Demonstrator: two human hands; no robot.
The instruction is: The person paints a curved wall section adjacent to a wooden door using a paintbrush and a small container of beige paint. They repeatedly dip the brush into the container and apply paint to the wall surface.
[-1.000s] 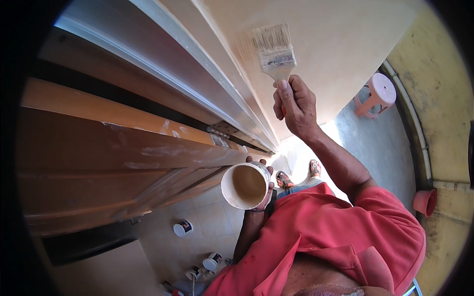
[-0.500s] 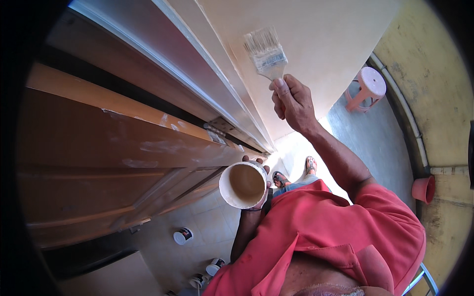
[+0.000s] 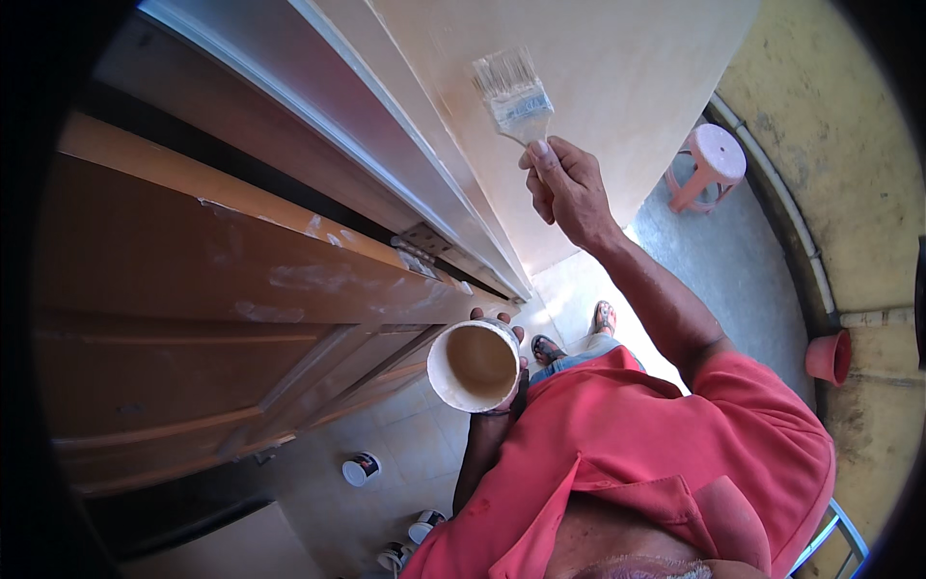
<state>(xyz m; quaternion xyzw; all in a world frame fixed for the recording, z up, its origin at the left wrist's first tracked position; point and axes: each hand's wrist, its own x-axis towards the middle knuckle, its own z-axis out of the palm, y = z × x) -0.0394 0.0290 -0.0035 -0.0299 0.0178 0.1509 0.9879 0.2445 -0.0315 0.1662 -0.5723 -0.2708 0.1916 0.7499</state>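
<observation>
My right hand is closed round the handle of a flat paintbrush, its pale, paint-coated bristles pointing up against the cream wall beside the white door frame. My left hand holds a white cup from behind and beneath; a beige liquid shows inside it. To the left of the cup stands a brown panelled wooden door with white smears along its edge and face.
A pink plastic stool stands at the upper right, near a pipe along a stained yellow wall. A red tub sits at the right. Several containers lie on the tiled floor below. A metal frame shows at the lower right.
My right hand and the brush have moved somewhat left and slightly up in the picture. The stool and the door also sit a little higher or further left in view.
</observation>
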